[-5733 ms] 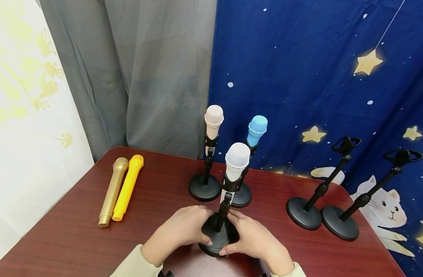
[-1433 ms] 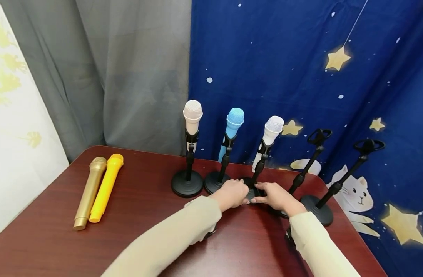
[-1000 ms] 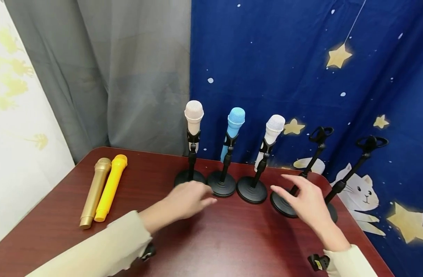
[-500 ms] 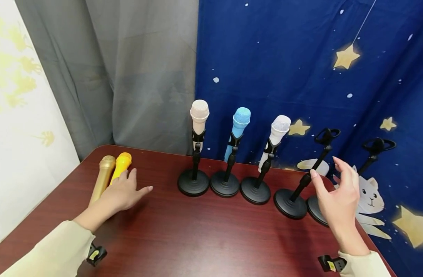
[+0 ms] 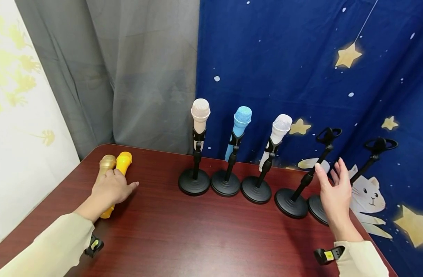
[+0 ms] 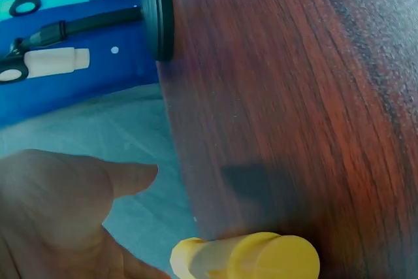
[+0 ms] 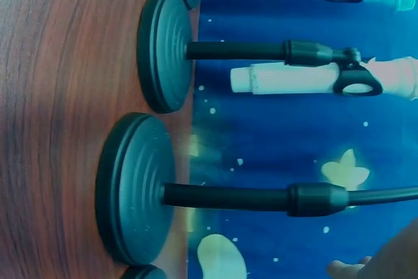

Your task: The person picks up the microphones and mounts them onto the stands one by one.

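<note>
My left hand (image 5: pixel 109 188) is over the gold microphone (image 5: pixel 107 161) and the yellow microphone (image 5: pixel 124 159), which lie side by side at the table's left. Its thumb sticks out apart from both; the hand covers much of them, and whether the fingertips touch is hidden. In the left wrist view the end of the yellow microphone (image 6: pixel 287 259) lies below the spread thumb. My right hand (image 5: pixel 336 196) is raised at the right, thumb and fingers apart, holding nothing. It is nearest two microphone stands without microphones, one with a black base (image 5: pixel 291 203), the other (image 5: pixel 316 209) partly behind the hand.
Three stands in a row hold a beige microphone (image 5: pixel 200 111), a blue microphone (image 5: pixel 242 117) and a white microphone (image 5: pixel 281 125). Behind the brown table (image 5: pixel 204 238) hang a grey curtain (image 5: pixel 156 77) and a blue starry curtain (image 5: pixel 273 57).
The white microphone's stand went from the front to the right end of the row, and both hands let go. The left hand moved left to the lying microphones; the right drew back rightward.
</note>
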Action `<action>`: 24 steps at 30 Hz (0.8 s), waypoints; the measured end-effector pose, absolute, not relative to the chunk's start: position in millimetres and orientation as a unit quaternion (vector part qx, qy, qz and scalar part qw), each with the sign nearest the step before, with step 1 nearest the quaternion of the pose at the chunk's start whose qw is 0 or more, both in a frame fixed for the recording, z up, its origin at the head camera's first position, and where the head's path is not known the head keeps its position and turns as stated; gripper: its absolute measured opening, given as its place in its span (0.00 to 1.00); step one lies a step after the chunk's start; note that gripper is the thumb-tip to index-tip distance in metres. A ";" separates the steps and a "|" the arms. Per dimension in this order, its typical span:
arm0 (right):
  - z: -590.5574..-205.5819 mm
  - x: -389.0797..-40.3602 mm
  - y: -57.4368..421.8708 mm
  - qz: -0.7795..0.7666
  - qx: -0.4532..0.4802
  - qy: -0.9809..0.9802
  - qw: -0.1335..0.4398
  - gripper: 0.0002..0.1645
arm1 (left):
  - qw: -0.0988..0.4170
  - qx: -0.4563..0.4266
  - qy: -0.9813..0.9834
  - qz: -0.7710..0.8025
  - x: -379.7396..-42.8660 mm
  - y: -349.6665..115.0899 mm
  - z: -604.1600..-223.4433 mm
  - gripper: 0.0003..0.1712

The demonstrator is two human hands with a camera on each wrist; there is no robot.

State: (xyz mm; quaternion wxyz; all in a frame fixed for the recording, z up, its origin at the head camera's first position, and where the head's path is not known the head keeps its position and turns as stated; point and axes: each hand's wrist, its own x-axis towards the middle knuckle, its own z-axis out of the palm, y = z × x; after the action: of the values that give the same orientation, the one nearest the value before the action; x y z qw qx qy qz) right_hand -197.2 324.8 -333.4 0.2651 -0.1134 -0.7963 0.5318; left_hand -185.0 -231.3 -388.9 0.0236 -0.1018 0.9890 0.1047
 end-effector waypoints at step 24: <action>-374.8 -235.5 322.7 0.500 -0.094 -0.824 0.251 0.34 | 0.062 -0.062 0.988 0.129 -205.0 -237.6 -389.5 0.12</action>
State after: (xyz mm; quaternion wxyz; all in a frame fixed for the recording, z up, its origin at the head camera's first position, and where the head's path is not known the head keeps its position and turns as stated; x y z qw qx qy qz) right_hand -235.5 322.7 -374.8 0.2506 -0.0939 -0.8235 0.5002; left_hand -205.0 -237.6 -389.5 0.0621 -0.0625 0.9877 0.1292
